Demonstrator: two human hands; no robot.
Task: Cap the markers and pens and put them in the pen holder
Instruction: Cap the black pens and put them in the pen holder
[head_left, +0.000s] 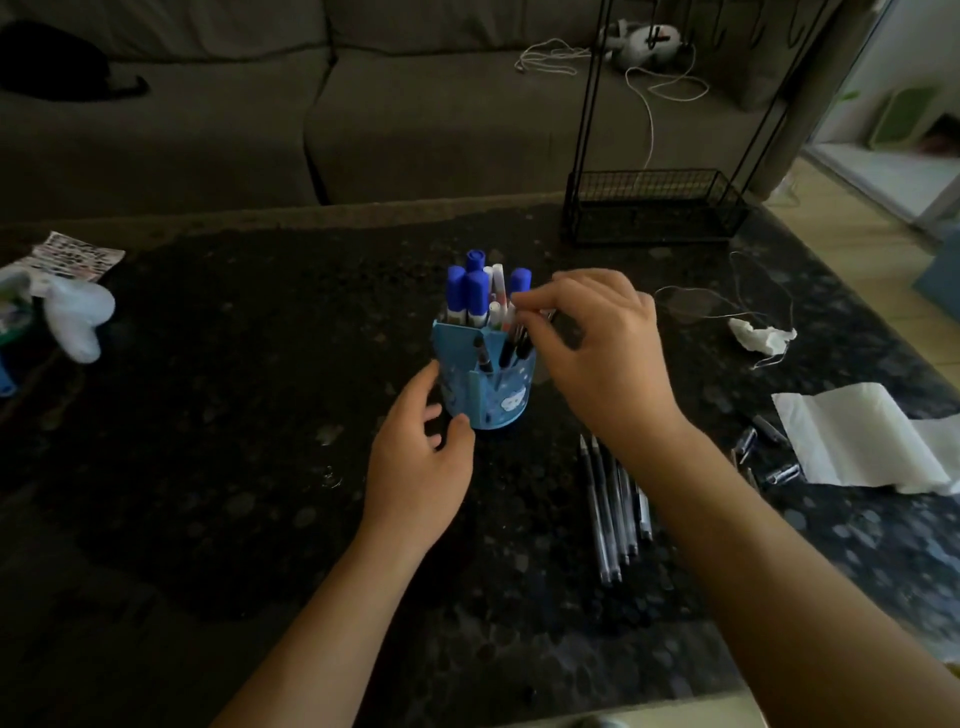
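head view. the pen holder is standing upright near the middle of the dark surface, just ahead of both hands. blue-capped markers are standing in its far compartment, and a few dark pens are leaning in the near one. the right hand is hovering over the holder's right rim with its fingertips bunched together, and it appears to be pinching the top of a dark pen whose lower end is sitting inside the near compartment; the exact contact is blurred. the left hand is lying relaxed and loosely curved beside the holder's lower left wall, index tip and thumb tip touching it or just beside it, not closing round it and holding nothing. the loose pens are lying side by side on the surface to the near right of the holder, partly under the right forearm, their long axes running roughly away from the person with the tips pointing far. small dark caps are lying further right, beside a white tissue. judged from this layout, the right hand is the nearer one to both pens and caps, so the next pick is likely calling for it to draw back and to the right, while the left is well placed for steadying the holder.
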